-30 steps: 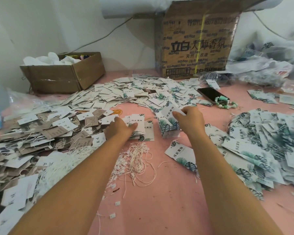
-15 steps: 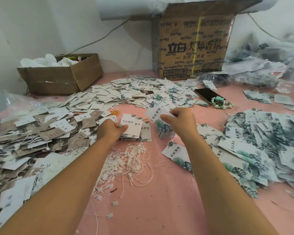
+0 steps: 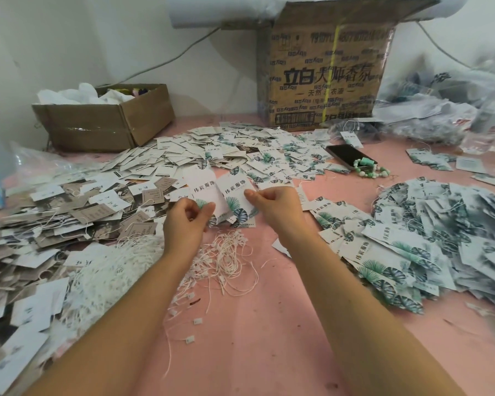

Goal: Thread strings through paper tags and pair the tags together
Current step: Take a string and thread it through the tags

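Observation:
My left hand (image 3: 185,222) pinches a white leaf-print paper tag (image 3: 199,188) by its lower edge. Beside it, my right hand (image 3: 275,207) pinches a second matching tag (image 3: 235,192). Both tags are held upright just above the pink table, side by side and nearly touching. A loose bundle of white strings (image 3: 226,258) lies on the table just below my hands. Strung tags lie heaped in a pile on the right (image 3: 429,241).
Unstrung white and brown tags spread across the left (image 3: 55,218) and back (image 3: 240,150) of the table. A small open carton (image 3: 106,124) and a tall printed carton (image 3: 323,75) stand at the back. A phone (image 3: 346,155) with a bead bracelet (image 3: 369,170) lies right of centre.
Both hands have lifted tags off the table and brought them together at the centre; earlier my left hand was on a tag stack and my right held a tag farther right.

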Available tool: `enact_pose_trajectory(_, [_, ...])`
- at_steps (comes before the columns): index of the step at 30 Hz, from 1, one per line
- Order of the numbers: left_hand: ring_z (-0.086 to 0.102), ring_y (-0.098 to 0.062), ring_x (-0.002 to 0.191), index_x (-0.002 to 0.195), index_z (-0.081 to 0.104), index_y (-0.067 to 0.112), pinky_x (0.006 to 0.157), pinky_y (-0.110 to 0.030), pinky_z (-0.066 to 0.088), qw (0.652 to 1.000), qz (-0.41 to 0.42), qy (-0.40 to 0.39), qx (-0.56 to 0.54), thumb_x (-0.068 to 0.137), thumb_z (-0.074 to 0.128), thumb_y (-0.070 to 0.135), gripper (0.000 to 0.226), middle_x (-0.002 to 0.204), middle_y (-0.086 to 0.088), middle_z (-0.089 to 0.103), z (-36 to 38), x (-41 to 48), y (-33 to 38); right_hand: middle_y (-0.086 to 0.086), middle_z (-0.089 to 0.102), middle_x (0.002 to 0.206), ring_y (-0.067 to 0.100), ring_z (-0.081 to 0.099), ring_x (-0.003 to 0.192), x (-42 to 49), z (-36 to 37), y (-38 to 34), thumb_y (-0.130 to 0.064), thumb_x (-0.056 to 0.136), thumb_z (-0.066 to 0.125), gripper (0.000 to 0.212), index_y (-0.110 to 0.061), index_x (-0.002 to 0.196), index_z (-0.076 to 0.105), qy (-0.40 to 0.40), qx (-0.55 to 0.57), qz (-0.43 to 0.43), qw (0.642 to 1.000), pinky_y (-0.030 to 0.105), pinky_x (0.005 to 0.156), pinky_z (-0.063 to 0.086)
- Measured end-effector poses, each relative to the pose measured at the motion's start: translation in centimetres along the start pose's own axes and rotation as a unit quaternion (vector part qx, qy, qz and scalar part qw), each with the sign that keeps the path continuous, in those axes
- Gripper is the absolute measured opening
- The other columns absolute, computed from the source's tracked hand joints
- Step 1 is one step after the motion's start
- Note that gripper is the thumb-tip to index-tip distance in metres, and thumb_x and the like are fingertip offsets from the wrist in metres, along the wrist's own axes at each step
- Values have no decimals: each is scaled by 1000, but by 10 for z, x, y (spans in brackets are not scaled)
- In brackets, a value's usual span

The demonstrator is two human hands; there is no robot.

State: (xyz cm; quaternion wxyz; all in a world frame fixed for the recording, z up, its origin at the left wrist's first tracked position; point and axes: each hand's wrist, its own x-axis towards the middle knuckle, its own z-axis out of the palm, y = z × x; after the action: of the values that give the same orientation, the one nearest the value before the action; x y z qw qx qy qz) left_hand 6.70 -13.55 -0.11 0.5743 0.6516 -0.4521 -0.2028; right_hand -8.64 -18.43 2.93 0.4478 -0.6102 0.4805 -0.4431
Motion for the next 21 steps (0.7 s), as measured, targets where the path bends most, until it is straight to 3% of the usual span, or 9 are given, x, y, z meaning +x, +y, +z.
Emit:
enact_pose_trajectory(2, [52,-7,48,72,45,15,48,-24,38,999,-5,-21,-39,85,64,26,25,59,-2,57,2,-11,3,-5,39,39,7,30,37,-5,-1,3,-30,82,68,35,-4,60,65,-9,-14,-8,1000,25,52,26])
enact_pose_trajectory(6, [46,-1,42,71,44,15,40,-15,35,995,-1,-54,-87,84,67,21,27,50,6,55,10,-29,5,13,44,61,17,31,53,-16,-1,5,-34,83,67,50,16,81,59,-52,-37,-32,997,28,57,24])
enact_pose_trajectory(8, [52,-1,47,77,50,17,43,-14,37,992,-2,-58,-109,85,66,19,18,59,5,60,13,-36,6,12,42,64,17,31,56,-19,-2,5,-30,83,68,49,18,81,57,-61,-22,-28,997,27,57,25])
enact_pose_trajectory(11, [62,3,59,101,58,17,48,-11,45,984,-14,-63,-169,89,62,19,13,75,6,71,12,-41,8,-1,49,49,6,42,46,-24,-12,8,-26,82,69,34,5,70,60,-116,-8,20,993,15,47,36])
enact_pose_trajectory(12, [62,5,60,108,57,15,49,-11,46,981,-15,-57,-186,90,60,18,18,74,11,71,11,-41,9,-10,45,40,-1,39,38,-27,-15,8,-27,82,69,31,-3,65,59,-140,-18,31,989,10,41,32])
enact_pose_trajectory(14, [61,3,58,114,57,14,48,-14,48,977,-16,-37,-208,91,59,14,24,70,16,69,7,-39,8,-13,35,35,0,31,31,-30,-17,9,-30,83,68,31,-13,60,55,-162,-45,42,985,11,38,27])
enact_pose_trajectory(17, [56,-4,53,101,61,12,41,-19,44,976,-17,-18,-215,90,59,9,12,66,13,68,4,-39,4,-3,35,51,6,31,42,-30,-15,6,-28,91,58,25,-8,75,58,-173,-48,43,983,15,44,26])
enact_pose_trajectory(21, [60,-1,57,86,63,20,45,-19,47,977,-15,0,-211,88,62,11,9,66,13,69,2,-38,0,-2,54,64,8,38,50,-26,-18,0,-1,95,39,26,-3,97,65,-127,-48,4,991,16,47,28])
